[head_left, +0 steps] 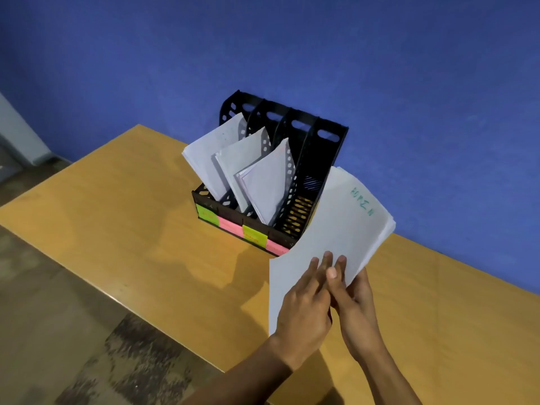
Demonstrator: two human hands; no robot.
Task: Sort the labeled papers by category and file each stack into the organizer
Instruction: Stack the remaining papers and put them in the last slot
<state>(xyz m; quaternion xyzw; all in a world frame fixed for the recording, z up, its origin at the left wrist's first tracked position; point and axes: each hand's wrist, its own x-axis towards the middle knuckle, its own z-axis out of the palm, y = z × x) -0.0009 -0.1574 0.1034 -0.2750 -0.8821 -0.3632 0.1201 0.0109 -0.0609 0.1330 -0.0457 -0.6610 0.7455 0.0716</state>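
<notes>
Against a deep blue wall [380,68] stands a tan wooden table [131,229], seen at a slant from above. Its near edge runs diagonally from the left side toward the bottom centre, and beyond that edge lies a mottled brown floor [58,331]. A pale grey strip of another surface [17,133] shows at the far left.

Near the table's back edge, close to the wall, sits a black plastic organizer [315,159] with four upright compartments. Coloured sticky labels [254,236], green, pink, yellow and pink, line its low front wall. The three left compartments each hold a leaning stack of white filed papers [210,153]; the rightmost compartment shows only its perforated bottom.

Just right of the organizer, a stack of white paper [336,229] is held up above the table, its upper corner bearing green handwriting too small to read. The left hand [304,305] lies over the front of the sheets with fingers extended, thumb hidden. The right hand [353,299] grips the lower edge, thumb on the front and fingers behind.

Bare tabletop spreads to the left and front of the organizer.
</notes>
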